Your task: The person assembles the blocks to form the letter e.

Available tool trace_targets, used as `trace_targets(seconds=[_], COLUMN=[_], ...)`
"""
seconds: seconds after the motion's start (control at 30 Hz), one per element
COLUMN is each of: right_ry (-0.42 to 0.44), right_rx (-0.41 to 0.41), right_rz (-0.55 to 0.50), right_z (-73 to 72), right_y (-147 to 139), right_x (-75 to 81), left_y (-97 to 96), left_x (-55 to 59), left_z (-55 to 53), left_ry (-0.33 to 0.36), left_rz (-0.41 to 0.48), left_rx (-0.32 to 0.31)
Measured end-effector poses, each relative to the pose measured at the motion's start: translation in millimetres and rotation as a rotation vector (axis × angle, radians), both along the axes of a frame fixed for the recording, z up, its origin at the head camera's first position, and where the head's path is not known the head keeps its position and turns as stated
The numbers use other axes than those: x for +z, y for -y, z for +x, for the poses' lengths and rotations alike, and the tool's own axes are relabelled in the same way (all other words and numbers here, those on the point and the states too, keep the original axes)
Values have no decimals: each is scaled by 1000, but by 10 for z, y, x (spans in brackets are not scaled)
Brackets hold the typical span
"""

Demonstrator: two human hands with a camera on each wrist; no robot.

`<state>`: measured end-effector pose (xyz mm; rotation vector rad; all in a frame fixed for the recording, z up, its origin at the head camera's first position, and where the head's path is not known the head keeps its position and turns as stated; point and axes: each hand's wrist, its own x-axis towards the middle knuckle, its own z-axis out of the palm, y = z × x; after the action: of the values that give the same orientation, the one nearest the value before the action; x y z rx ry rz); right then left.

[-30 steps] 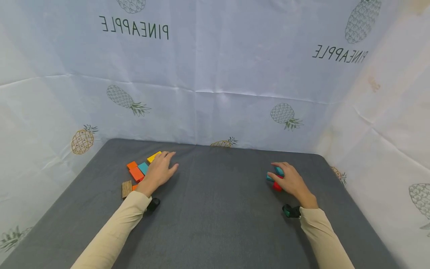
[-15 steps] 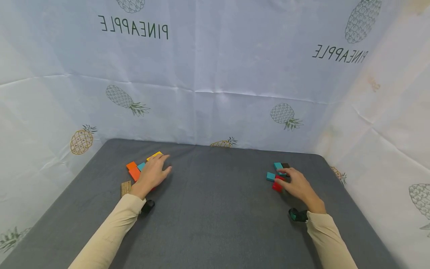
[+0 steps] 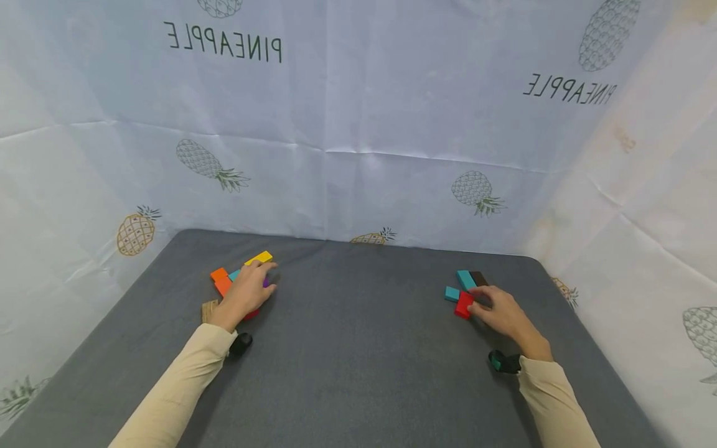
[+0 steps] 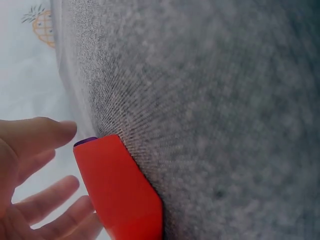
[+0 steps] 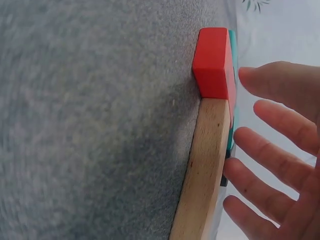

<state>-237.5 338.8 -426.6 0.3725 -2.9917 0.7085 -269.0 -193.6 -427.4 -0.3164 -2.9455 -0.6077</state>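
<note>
In the head view my left hand (image 3: 245, 295) hovers over the left group of wooden blocks, fingers loosely bent and holding nothing. Around it show a yellow block (image 3: 259, 257), orange blocks (image 3: 222, 283), a blue block (image 3: 234, 274), a purple block (image 3: 266, 282) and a brown grained block (image 3: 209, 310). A red block (image 4: 120, 185) lies beside the fingers in the left wrist view. My right hand (image 3: 504, 314), fingers spread, is above the right group: a red block (image 3: 463, 305), two blue blocks (image 3: 465, 280) and a dark brown block (image 3: 478, 278). A plain wood block (image 5: 202, 155) adjoins the red one.
Both groups lie on a grey cloth-covered table (image 3: 358, 348), one at each side. A white curtain (image 3: 358, 112) printed with pineapples rises behind the table and along its sides. Black wrist straps show on both arms.
My left hand has drawn back left and nearer, baring more of the yellow and purple blocks. My right hand has drawn back to the right, uncovering the red, blue and dark brown blocks.
</note>
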Motion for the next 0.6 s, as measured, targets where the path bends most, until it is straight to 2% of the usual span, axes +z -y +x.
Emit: trace_targets(seconds=[0.2, 0.33, 0.6], right_ry=[11, 21, 38], right_rx=[10, 15, 7], right_rz=[-3, -1, 6], right_z=[12, 29, 13], right_y=[-26, -37, -86], right_x=[-33, -37, -24], left_y=[12, -15, -47], left_x=[-7, -3, 4], left_z=[-2, -8, 8], left_ry=[-13, 4, 81], left_rz=[-32, -61, -1], left_rx=[-23, -32, -62])
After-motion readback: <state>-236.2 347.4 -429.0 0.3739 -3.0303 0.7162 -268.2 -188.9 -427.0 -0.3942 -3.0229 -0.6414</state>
